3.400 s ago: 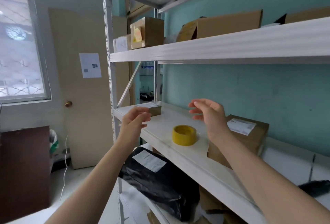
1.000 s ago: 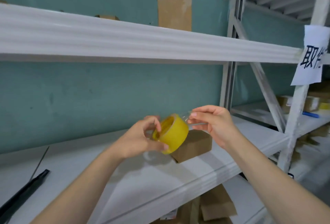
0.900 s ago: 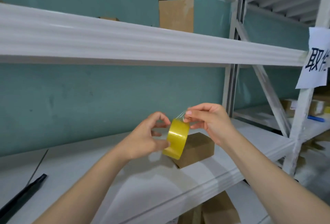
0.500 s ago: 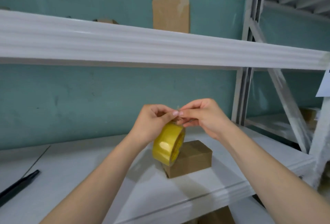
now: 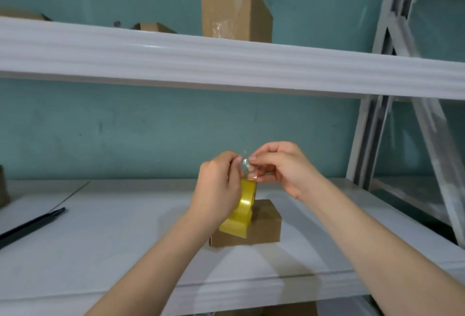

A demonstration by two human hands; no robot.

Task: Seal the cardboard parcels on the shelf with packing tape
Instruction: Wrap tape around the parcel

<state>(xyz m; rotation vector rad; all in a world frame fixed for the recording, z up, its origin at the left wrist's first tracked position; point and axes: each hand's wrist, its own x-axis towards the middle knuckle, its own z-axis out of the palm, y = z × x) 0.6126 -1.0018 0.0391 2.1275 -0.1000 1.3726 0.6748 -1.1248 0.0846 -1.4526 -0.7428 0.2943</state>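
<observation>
On the left of the middle shelf [image 5: 113,240] lies one long black tool [image 5: 32,225] (what kind, I cannot tell). On the upper shelf [image 5: 226,64] I count three cardboard things: two low pieces, of which only the tops show [image 5: 22,15] [image 5: 151,27], and one tall open box [image 5: 234,11] with its flaps standing up.

In the middle are two bare hands, both raised in front of the person with the forearms reaching up from below. The left hand [image 5: 219,190] has its fingers curled around the one yellow tape roll [image 5: 241,212], which it holds on edge. Just behind the roll, one small closed cardboard parcel [image 5: 261,225] stands on the middle shelf; whether the roll touches it, I cannot tell. The right hand [image 5: 281,167] pinches the clear tape end [image 5: 247,164] between thumb and forefinger, just above the roll, and its fingertips nearly meet those of the left hand.

On the right stand the grey shelf posts [image 5: 392,64].
</observation>
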